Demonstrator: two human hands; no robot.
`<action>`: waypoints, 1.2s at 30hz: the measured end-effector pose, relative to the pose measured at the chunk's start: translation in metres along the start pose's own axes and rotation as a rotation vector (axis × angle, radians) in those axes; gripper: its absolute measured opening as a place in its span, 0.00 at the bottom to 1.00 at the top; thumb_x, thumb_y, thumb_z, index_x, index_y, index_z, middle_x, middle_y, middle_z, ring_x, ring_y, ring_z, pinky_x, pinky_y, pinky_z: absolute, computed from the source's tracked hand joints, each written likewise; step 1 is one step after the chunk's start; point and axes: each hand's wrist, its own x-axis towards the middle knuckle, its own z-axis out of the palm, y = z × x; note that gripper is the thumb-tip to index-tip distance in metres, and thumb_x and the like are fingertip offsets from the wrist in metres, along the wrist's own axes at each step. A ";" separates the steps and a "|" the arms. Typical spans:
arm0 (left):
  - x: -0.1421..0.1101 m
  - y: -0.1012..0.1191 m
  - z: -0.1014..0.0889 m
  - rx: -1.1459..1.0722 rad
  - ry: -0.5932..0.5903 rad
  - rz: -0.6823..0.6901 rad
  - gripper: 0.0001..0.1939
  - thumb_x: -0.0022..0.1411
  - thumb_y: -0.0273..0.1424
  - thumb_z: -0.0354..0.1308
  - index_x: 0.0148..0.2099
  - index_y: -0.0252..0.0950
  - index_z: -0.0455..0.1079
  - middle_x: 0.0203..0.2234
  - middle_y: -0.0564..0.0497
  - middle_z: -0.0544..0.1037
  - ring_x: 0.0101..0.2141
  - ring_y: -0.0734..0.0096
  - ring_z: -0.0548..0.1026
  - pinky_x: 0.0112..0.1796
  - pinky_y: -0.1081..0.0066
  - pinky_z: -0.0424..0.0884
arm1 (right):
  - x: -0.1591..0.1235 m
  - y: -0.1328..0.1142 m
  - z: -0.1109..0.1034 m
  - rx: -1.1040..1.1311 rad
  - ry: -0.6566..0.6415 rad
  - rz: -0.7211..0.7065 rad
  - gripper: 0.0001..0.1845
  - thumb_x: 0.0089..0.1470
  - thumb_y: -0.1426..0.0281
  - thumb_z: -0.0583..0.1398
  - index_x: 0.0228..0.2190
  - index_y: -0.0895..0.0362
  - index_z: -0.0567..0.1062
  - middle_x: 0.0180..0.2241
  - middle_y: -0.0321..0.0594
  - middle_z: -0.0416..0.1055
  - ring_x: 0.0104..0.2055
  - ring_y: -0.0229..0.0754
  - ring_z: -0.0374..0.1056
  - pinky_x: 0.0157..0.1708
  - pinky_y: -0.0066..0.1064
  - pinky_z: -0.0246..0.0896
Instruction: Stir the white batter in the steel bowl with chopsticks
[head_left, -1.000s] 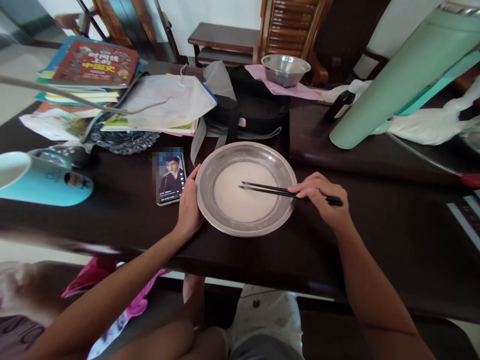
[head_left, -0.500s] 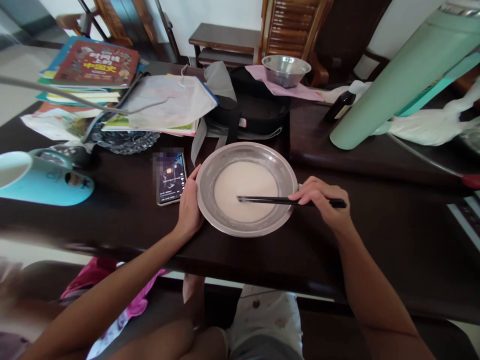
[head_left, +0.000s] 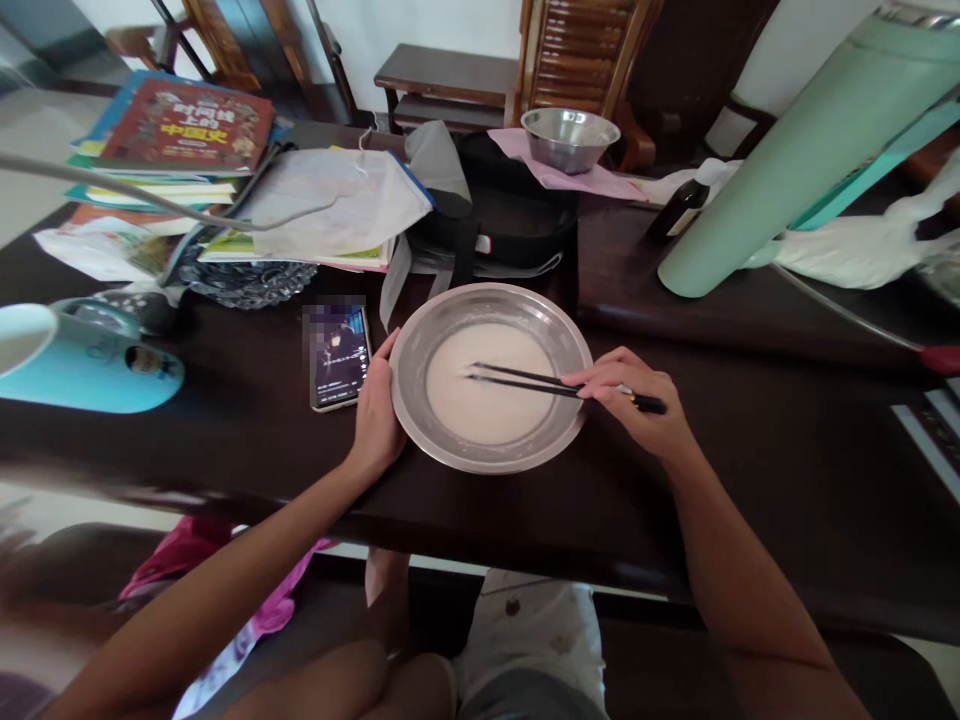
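Observation:
A wide metal bowl (head_left: 420, 437) sits on the dark table, holding a smooth whitish batter-like liquid (head_left: 480, 415). My left hand (head_left: 377, 415) grips the bowl's left side, thumb near the rim and the other fingers partly hidden by the bowl. In my right hand (head_left: 630, 395) is a pair of black chopsticks (head_left: 525, 383), closed between the fingers over the bowl's right rim. Their tips reach the liquid near its middle, slightly apart. A lit phone (head_left: 340, 355) lies just left of my left hand.
At the left stands a light-blue mug (head_left: 90, 360), with a glass dish (head_left: 251, 280) and stacked books (head_left: 184, 125) behind it. A black bag (head_left: 510, 220) and a small metal bowl (head_left: 570, 140) are farther back. A tall green flask (head_left: 795, 160) and a dark bottle (head_left: 679, 210) occupy the right.
My right hand has shifted slightly left and up with the chopsticks. The chopsticks, almost together before, are now spread and angled more steeply. My left hand stays on the bowl.

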 end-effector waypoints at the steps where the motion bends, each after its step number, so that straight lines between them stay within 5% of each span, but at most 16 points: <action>1: 0.000 0.000 0.000 0.008 -0.003 0.002 0.38 0.75 0.64 0.54 0.71 0.44 0.76 0.71 0.43 0.78 0.72 0.47 0.73 0.73 0.50 0.67 | 0.000 0.000 -0.001 -0.005 0.033 0.002 0.13 0.72 0.59 0.67 0.34 0.45 0.89 0.39 0.37 0.92 0.37 0.49 0.79 0.39 0.46 0.76; 5: 0.000 -0.001 -0.001 0.005 -0.018 0.011 0.38 0.75 0.64 0.53 0.71 0.45 0.76 0.71 0.44 0.78 0.71 0.47 0.74 0.73 0.50 0.68 | -0.002 -0.001 -0.003 0.052 0.062 0.017 0.22 0.75 0.58 0.62 0.29 0.46 0.87 0.33 0.37 0.90 0.33 0.49 0.78 0.35 0.45 0.74; 9: 0.000 -0.002 -0.001 0.014 -0.015 0.008 0.37 0.76 0.63 0.53 0.72 0.45 0.75 0.72 0.44 0.78 0.72 0.47 0.73 0.73 0.51 0.67 | 0.000 -0.002 0.000 0.022 -0.043 0.011 0.17 0.72 0.57 0.65 0.32 0.46 0.88 0.36 0.38 0.91 0.35 0.50 0.79 0.38 0.46 0.76; 14: 0.000 -0.002 0.000 -0.005 -0.016 0.000 0.38 0.75 0.63 0.53 0.72 0.44 0.75 0.72 0.42 0.78 0.72 0.47 0.73 0.73 0.49 0.67 | 0.000 -0.003 -0.002 0.012 0.083 0.012 0.20 0.74 0.59 0.64 0.30 0.46 0.88 0.35 0.37 0.91 0.34 0.49 0.78 0.36 0.45 0.75; 19: 0.000 -0.001 0.000 -0.008 -0.002 -0.001 0.37 0.75 0.63 0.54 0.70 0.45 0.76 0.71 0.44 0.78 0.72 0.47 0.74 0.73 0.49 0.67 | 0.000 -0.002 0.000 0.019 -0.014 0.004 0.17 0.72 0.58 0.65 0.32 0.45 0.88 0.36 0.37 0.91 0.35 0.49 0.78 0.37 0.45 0.75; 25: 0.000 0.000 0.000 0.002 -0.011 0.001 0.37 0.75 0.63 0.54 0.70 0.44 0.76 0.72 0.44 0.78 0.72 0.48 0.73 0.74 0.50 0.66 | 0.000 -0.001 -0.003 0.017 0.086 -0.011 0.21 0.76 0.61 0.62 0.30 0.46 0.87 0.35 0.36 0.91 0.35 0.46 0.78 0.36 0.43 0.73; 30: 0.000 -0.001 0.000 -0.024 -0.017 -0.010 0.39 0.75 0.63 0.54 0.72 0.43 0.74 0.71 0.43 0.78 0.71 0.48 0.74 0.73 0.51 0.68 | 0.000 -0.001 0.000 0.022 -0.026 -0.035 0.15 0.73 0.60 0.65 0.34 0.46 0.88 0.38 0.36 0.92 0.36 0.48 0.79 0.38 0.43 0.75; 36: 0.001 -0.003 -0.001 0.003 -0.012 -0.013 0.38 0.74 0.64 0.54 0.71 0.44 0.75 0.72 0.44 0.78 0.72 0.48 0.73 0.73 0.50 0.67 | -0.002 0.000 -0.004 0.042 0.083 -0.004 0.20 0.76 0.61 0.62 0.31 0.46 0.87 0.36 0.36 0.91 0.35 0.47 0.78 0.36 0.43 0.73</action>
